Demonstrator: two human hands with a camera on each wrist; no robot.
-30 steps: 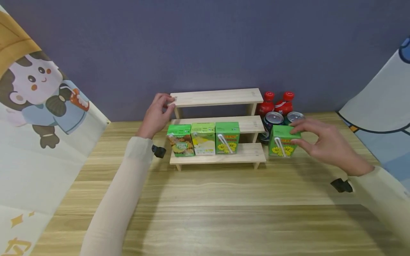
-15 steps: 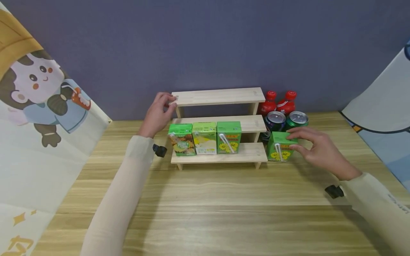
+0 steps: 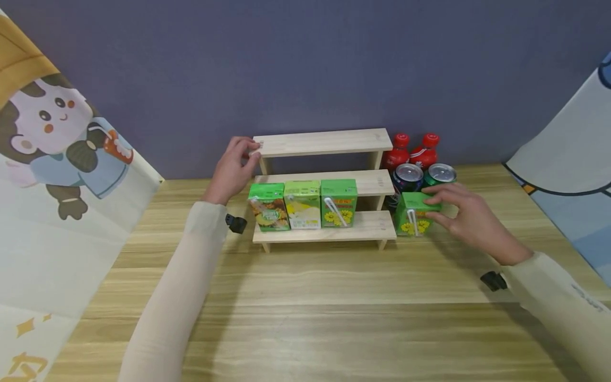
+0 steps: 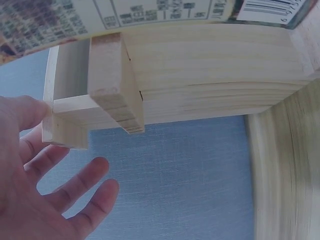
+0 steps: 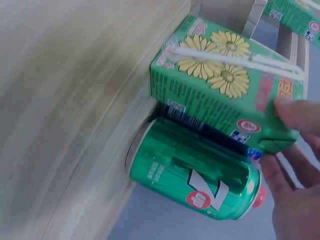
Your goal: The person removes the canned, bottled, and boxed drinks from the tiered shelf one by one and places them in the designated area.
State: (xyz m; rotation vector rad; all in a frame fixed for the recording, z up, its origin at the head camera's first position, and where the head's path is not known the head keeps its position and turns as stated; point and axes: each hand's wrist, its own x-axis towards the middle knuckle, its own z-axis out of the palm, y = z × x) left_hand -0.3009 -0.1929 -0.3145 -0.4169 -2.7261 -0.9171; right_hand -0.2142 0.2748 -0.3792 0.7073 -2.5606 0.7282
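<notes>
My right hand [image 3: 470, 220] pinches the top of a green drink carton [image 5: 220, 80] printed with yellow flowers, a white straw on its front. The carton stands upright at the right end of a three-tier wooden shelf [image 3: 324, 233], in front of a dark can [image 3: 407, 176] and beside a green 7UP can [image 5: 195, 172]. Between thumb and fingers my left hand [image 3: 232, 171] grips the left end of the top tier [image 4: 65, 131]. On the lowest tier stand a pineapple-picture carton [image 3: 269, 212], a pale yellow-green carton [image 3: 303, 209] and another flower carton [image 3: 338, 207].
Two red-capped bottles [image 3: 397, 154] with red labels stand behind the cans, near the dark blue back wall [image 3: 315, 63]. A wood-grain table [image 3: 305, 297] stretches in front of the shelf. Printed cartoon panels [image 3: 67, 159] flank it on both sides.
My right hand has brought the carton slightly left and down onto the table next to the shelf, uncovering more of the green can. The left hand keeps its hold on the top tier.
</notes>
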